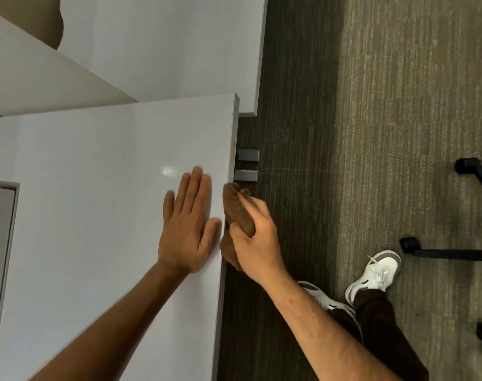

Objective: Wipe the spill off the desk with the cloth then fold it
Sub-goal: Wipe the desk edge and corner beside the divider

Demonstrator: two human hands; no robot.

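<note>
At desk (97, 188) edge | right hand (257, 237) grips cloth (238, 210) | left hand (187, 224) flat

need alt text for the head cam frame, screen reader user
Seen from above, a person's right hand grips a bunched brown cloth against the right edge of a white desk, while the left hand lies flat and open on the desktop beside it. Grey carpet, white sneakers and black chair legs show to the right.
</note>
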